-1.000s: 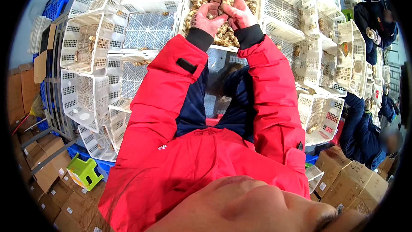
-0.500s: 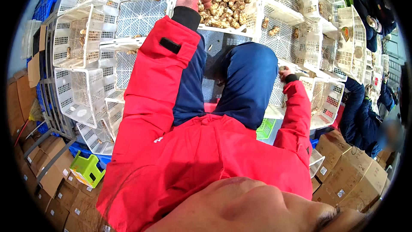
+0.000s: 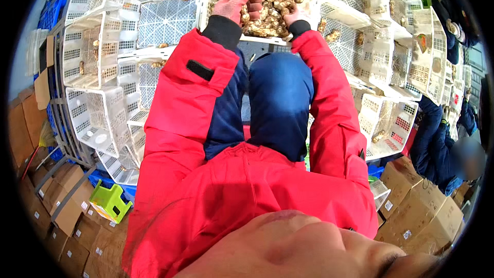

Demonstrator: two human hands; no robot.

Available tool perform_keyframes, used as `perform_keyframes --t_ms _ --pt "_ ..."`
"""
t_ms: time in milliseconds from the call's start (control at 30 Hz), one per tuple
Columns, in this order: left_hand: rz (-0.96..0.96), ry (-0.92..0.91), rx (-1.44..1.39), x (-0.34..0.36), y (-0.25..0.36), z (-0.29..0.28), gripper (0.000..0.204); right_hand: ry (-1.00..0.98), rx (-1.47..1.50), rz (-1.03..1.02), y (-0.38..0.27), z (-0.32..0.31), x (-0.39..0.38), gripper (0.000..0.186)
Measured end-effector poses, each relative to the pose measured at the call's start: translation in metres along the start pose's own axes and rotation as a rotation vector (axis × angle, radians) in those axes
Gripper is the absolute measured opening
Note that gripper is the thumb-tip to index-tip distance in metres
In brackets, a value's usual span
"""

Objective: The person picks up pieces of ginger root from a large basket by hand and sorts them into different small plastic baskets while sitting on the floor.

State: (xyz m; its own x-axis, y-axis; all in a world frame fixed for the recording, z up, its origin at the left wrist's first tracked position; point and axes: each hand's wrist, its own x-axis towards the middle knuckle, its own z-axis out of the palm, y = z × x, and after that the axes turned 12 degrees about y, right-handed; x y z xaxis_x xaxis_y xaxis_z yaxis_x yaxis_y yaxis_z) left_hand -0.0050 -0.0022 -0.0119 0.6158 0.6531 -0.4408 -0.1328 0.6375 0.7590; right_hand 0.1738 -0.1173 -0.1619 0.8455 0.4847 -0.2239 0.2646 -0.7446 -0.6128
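Note:
A white plastic crate in front of my knees holds a heap of brown-and-cream, knobbly, mushroom-like pieces. My left hand is over the crate's left side, its fingers curled around one brown-and-cream piece. At the near right part of the heap, my right hand reaches in with bent fingers. Its fingertips meet the pieces, and whether one is pinched there is hidden.
White mesh crates surround me left and right, some with a few pieces on their floors. A green step stool and cardboard boxes stand behind. Another person in dark clothes is at the right.
My right hand has come from the crate beside my right knee to the heap. My left hand has shifted slightly right and down over the pieces, and its fingers now curl around one.

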Motion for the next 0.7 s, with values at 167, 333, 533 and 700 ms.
perform_keyframes --t_ms 167,333,533,700 --pt "0.025 0.022 0.039 -0.002 0.002 0.003 0.026 -0.430 1.491 -0.051 -0.036 -0.075 -0.053 0.052" --pt "-0.006 -0.075 0.130 -0.002 -0.004 0.010 0.028 -0.479 1.508 -0.290 -0.066 -0.105 -0.060 0.042" --pt "0.070 -0.287 0.169 -0.002 -0.011 0.015 0.044 -0.137 0.772 -0.371 -0.116 -0.119 -0.092 0.046" --pt "0.092 -0.064 0.130 0.010 0.011 -0.009 0.041 -0.167 0.364 -0.639 -0.143 -0.100 -0.075 0.048"
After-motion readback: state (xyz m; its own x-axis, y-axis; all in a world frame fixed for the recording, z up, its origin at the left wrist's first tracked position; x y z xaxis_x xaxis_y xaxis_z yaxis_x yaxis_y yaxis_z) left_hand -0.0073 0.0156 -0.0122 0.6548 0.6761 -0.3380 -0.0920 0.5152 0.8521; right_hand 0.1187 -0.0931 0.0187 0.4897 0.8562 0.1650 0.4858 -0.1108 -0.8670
